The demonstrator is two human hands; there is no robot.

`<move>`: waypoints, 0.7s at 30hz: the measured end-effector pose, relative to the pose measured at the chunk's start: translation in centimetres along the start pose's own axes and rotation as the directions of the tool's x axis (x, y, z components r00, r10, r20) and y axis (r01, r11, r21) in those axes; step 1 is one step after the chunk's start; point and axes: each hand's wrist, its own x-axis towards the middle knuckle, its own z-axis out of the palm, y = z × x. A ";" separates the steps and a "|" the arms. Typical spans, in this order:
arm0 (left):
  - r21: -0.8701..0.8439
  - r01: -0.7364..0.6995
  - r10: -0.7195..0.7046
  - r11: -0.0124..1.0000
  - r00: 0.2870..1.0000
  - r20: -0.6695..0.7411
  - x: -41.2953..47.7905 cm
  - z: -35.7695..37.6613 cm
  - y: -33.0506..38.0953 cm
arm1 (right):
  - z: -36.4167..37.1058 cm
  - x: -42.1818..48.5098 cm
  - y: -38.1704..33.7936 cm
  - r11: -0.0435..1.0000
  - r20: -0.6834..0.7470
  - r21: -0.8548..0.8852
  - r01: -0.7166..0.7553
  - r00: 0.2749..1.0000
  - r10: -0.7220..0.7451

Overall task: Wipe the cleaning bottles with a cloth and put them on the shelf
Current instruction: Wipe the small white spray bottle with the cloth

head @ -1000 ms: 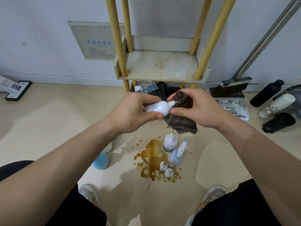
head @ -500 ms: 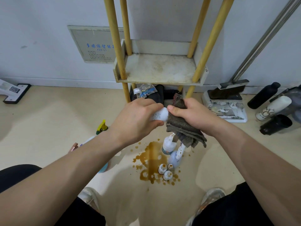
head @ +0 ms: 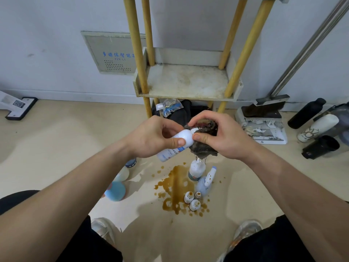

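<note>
Head view: the left hand (head: 151, 138) grips a white bottle (head: 176, 146) held tilted above the floor, thumb curled over its shoulder. The right hand (head: 222, 138) clutches a dark cloth (head: 204, 146) bunched round the bottle's top. The shelf (head: 187, 80) stands just behind; 3 small bottles (head: 192, 201) sit in a brown spill (head: 174, 188) below

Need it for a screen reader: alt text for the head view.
The left hand holds a white bottle while the right hand presses a cloth over its top. More bottles stand by a brown spill before a shelf.
</note>
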 end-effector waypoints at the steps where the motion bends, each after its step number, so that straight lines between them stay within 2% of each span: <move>1: -0.023 0.012 -0.012 1.000 1.000 0.001 0.0 0.1 0.0 | 0.0 0.0 0.0 1.000 0.001 0.013 -0.013 1.000 0.013; 4: -0.086 0.041 -0.044 0.995 0.999 -0.030 -0.1 0.1 -0.2 | -0.4 0.2 0.1 0.992 -0.042 0.100 -0.081 0.995 0.086; 7: -0.125 0.043 -0.054 0.991 0.995 -0.084 -0.3 0.3 -0.1 | -0.5 0.5 0.0 0.980 -0.054 0.176 -0.090 0.993 0.101; 11: -0.096 0.043 -0.053 0.994 0.992 -0.110 -0.4 0.6 0.2 | -0.8 0.4 -0.6 0.985 -0.031 0.141 -0.104 0.994 0.109; 14: 0.027 0.007 -0.002 1.000 0.986 -0.168 -0.4 1.2 0.6 | -1.2 0.5 -0.9 0.981 -0.012 0.118 -0.154 0.988 0.157; 17: 0.190 -0.051 0.093 0.981 0.971 -0.222 -0.4 2.0 0.8 | -1.0 0.5 -1.0 0.953 -0.022 0.161 -0.258 0.964 0.265; 21: 0.385 -0.167 0.250 0.908 0.952 -0.177 -0.3 2.9 0.6 | -0.8 0.6 -0.2 0.858 0.029 0.209 -0.470 0.880 0.475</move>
